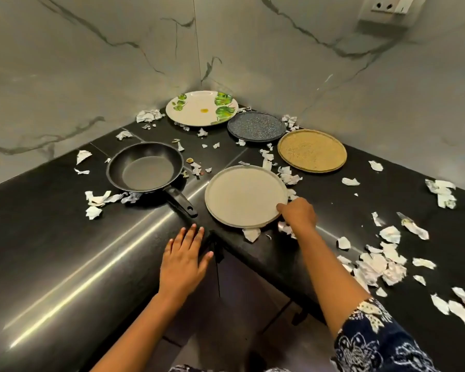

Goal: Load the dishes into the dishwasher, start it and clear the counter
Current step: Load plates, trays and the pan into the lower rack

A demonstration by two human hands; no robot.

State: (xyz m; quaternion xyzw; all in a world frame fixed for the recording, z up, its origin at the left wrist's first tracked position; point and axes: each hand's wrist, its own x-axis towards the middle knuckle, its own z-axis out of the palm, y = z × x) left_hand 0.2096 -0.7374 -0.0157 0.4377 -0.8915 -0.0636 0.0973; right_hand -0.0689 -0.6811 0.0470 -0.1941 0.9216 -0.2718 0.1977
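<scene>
The right hand (298,214) pinches the grey plate (243,196) at its right rim. The left hand (184,257) lies flat, fingers straight, on the counter (65,251) near the pan (145,167).

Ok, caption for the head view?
Right hand grips the beige plate by its rim; left hand rests flat on the counter.

I can read no text, label or number; any print on the torn paper scraps (381,267) is too blurred.
</scene>
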